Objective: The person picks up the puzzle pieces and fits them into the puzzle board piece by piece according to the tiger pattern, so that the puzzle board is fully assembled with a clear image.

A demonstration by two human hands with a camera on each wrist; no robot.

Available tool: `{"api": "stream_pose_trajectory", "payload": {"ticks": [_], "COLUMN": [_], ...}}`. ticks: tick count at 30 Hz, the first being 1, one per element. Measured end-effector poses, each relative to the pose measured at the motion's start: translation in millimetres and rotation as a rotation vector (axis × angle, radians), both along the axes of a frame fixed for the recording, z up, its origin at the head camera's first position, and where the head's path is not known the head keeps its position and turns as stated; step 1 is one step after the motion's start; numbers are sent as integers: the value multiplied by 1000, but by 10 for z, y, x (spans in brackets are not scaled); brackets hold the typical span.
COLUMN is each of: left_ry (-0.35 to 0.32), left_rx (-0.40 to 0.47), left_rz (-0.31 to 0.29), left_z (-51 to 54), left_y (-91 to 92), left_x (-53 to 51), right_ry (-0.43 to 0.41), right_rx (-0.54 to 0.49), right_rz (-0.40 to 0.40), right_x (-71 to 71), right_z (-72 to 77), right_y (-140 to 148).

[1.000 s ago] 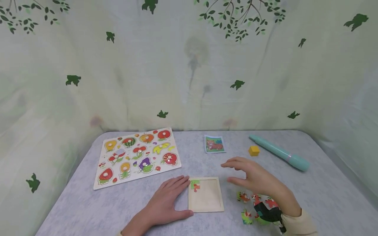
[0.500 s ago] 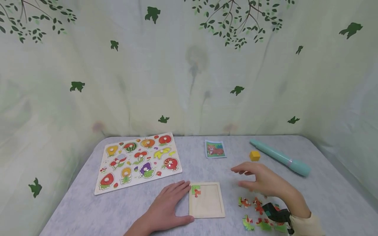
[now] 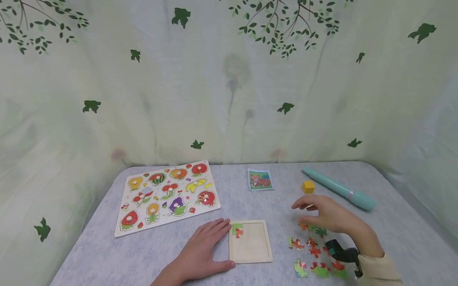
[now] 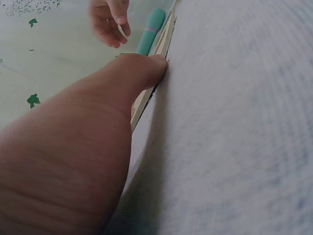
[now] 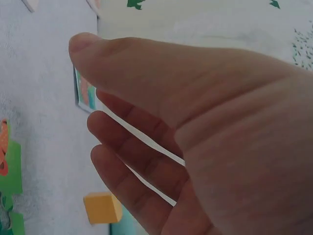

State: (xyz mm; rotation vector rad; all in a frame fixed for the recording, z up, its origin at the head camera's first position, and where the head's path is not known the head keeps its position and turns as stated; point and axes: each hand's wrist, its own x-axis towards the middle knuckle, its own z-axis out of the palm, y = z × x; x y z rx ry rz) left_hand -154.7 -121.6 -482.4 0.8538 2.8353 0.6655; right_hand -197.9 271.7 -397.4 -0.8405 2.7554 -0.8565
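A small square wooden puzzle tray (image 3: 253, 246) lies on the table, with one green-and-orange jigsaw piece (image 3: 237, 230) in its upper left corner. My left hand (image 3: 202, 250) rests beside it, fingertips and thumb touching the left edge. To the right, my right hand (image 3: 327, 214) hovers over several loose jigsaw pieces (image 3: 313, 248), its fingers loosely bent and the thumb apart. Nothing lies between those fingers in the right wrist view, where some green-and-orange pieces (image 5: 12, 166) show at the left. The right hand and wrist strap hide part of the group.
A fruit peg puzzle board (image 3: 168, 198) lies at the left. Behind the tray is a small picture card (image 3: 260, 180). A yellow cube (image 3: 308, 186) and a turquoise marker-shaped object (image 3: 338, 188) lie at the back right. A printed curtain (image 3: 214, 87) stands behind the table.
My right hand has drawn away from the tray, moving right over the loose pieces and uncovering more of the front ones. My left hand stays at the tray's edge. The head view has tilted slightly.
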Motion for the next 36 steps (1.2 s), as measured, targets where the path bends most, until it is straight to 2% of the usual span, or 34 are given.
{"api": "stream_pose_trajectory", "payload": {"ticks": [11,17,36], "left_ry": [3,3,24], "left_rx": [6,7,8], "left_rz": [-3,-5,-6], "left_z": [1,-9,-31], "left_y": [-6,-11,-14], "left_x": [1,0,6], "right_ry": [-110,-144,-269], "right_rx": [-21,12,7], "right_rz": [-10,-30,-67], "right_x": [-70,-88,-116], "right_z": [-111,-174,-270], "right_y": [113,162,263]}}
